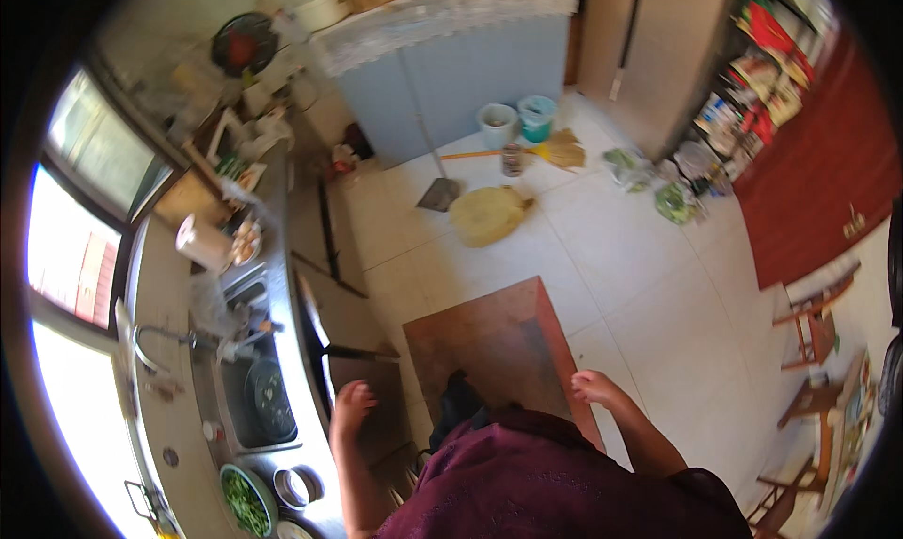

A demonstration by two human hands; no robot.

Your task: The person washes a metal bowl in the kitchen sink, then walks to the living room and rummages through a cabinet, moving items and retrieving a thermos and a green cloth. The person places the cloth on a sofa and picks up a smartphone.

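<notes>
My left hand hangs beside the front edge of the steel counter, its fingers curled and nothing visible in them. Nearest to it on the left is the double sink, where a dark round basin sits under the curved faucet. My right hand is held out over the right border of a brown floor mat. Its fingers are also curled, with no object showing. Below me, my dark red top hides most of my legs and the mat's near end.
Leafy greens fill a bowl by a metal pot. On the tiled floor ahead lie a yellow bag, a dustpan, a broom, two buckets and bagged vegetables. Wooden chairs line the right.
</notes>
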